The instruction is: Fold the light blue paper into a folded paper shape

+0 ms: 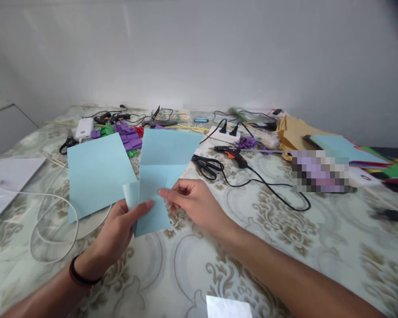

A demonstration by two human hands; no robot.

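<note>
A creased sheet of light blue paper (167, 148) is held up above the table between my two hands. My left hand (124, 221) grips its lower left side, thumb lying across the front, where a narrow strip folds or curls over. On the right edge, my right hand (189, 201) pinches the sheet between thumb and fingers. A crease runs across the paper above my thumbs. Behind and to the left, a second light blue sheet (99, 174) lies flat on the table. My left wrist wears a dark band.
Black-handled scissors (208, 167) and a glue gun (232, 154) with a looping cord lie to the right, near a white power strip (223, 134). Purple folded paper pieces (129, 137) sit behind the sheets. A white cable (55, 238) coils at left; coloured paper (348, 148) is stacked far right.
</note>
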